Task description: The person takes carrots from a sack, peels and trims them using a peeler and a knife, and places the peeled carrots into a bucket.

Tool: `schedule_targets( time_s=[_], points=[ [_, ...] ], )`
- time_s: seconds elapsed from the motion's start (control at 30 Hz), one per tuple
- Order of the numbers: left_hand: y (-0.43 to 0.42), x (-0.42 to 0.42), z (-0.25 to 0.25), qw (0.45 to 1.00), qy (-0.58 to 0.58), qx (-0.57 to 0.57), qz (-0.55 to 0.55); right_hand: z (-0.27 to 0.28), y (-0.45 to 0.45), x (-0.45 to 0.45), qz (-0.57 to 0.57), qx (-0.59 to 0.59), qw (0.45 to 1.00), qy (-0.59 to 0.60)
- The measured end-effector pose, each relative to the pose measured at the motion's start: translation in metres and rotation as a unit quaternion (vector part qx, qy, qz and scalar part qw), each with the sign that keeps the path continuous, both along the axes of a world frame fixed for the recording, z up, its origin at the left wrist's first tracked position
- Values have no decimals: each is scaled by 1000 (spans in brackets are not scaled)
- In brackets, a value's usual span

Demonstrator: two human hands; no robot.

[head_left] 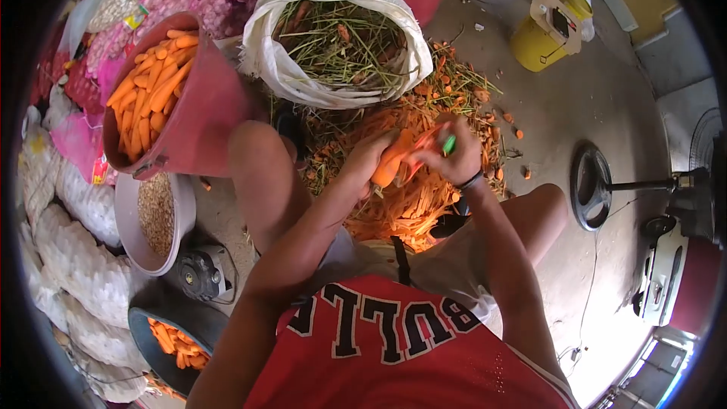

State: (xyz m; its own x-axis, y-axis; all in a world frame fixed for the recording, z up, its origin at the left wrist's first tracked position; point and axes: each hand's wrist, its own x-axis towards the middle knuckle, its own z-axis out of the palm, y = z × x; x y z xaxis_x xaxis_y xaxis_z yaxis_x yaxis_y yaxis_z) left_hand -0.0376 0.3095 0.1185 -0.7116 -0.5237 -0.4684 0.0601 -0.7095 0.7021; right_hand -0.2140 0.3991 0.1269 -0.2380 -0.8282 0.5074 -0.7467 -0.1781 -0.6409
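1. Floor [545, 106]: strewn with peelings [405, 212] beyond the sack's [261, 42] near rim — a foot could slide on loose scraps.
2. Left hand [371, 155]: wrapped around the carrot [388, 170], above the peelings; if its surface is slick, it could twist free and drop.
3. Right hand [462, 155]: pinching the peeler [433, 138] close to the left fingers — an overlong stroke could nick them.
4. Tub [216, 106]: beside the left knee [261, 144]; a knock could spill heaped carrots [151, 91] over its rim.
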Motion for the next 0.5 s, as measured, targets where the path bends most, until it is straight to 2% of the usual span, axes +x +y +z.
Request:
schedule_targets(
  time_s=[0.1, 0.13, 0.17, 0.27, 0.3, 0.4, 0.43, 0.5],
  points=[
    [-1, 6, -14, 1000, -3, 2, -28, 4, -2, 2, 50, -28, 993, 103],
    [2, 7, -12, 999, -7, -1, -48, 0, -1, -4, -2, 5, 997, 83],
    [5, 7, -8, 995, -36, -74, -55, -3, -5, -20, -58, 36, 995, 66],
    [8, 3, 13, 993, -87, -55, -51, -22, -9, -57, -165, 94, 982, 13],
    [8, 2, 11, 996, -67, -55, -27, -22, -11, -59, -189, 106, 976, -7],
    [-4, 4, -5, 979, -42, -167, -107, -24, -7, -55, -187, 138, 973, -10],
    [-6, 5, -8, 949, -77, -281, -118, -23, -7, -53, -180, 161, 970, -12],
    [-11, 5, -10, 844, -143, -497, -140, -27, -5, -52, -200, 171, 965, 15]
  ],
)
